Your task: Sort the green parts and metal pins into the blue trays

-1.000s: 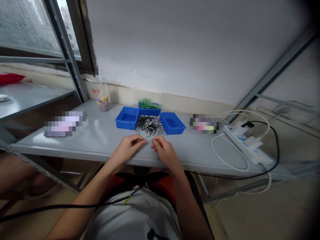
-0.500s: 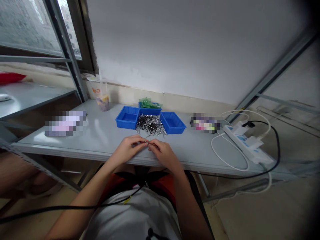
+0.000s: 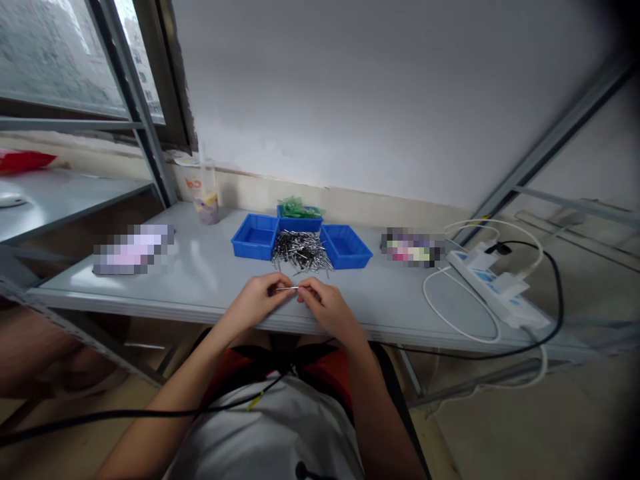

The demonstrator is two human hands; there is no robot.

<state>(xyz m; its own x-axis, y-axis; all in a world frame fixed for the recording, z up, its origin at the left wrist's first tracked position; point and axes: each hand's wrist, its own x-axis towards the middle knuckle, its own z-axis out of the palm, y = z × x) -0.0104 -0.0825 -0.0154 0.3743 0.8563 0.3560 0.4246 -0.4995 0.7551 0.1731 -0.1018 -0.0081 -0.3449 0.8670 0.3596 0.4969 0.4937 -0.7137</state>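
Note:
A thin, straight metal pin (image 3: 287,288) spans the gap between my two hands over the table's front part. My right hand (image 3: 325,303) pinches its right end between thumb and fingertips. At the pin's left end, my left hand (image 3: 255,299) is curled with thumb and finger around it; the exact contact is too small to see. Just beyond my fingers lies a loose pile of similar metal pins (image 3: 300,252). Blue trays flank the pile: a left tray (image 3: 254,252) and a right tray (image 3: 350,260). Behind it, a third blue tray (image 3: 300,223) holds green plastic pieces (image 3: 299,207).
A plastic drink cup with a straw (image 3: 206,200) stands at the back left. Blurred flat objects lie at left (image 3: 133,250) and right (image 3: 411,248). A white power strip (image 3: 500,293) with cables is on the right. A black cable (image 3: 100,418) crosses my left forearm.
My left fingers have shifted slightly left and opened from the right fingertips, so the pin's length now shows between the hands. My right hand stays nearly in place.

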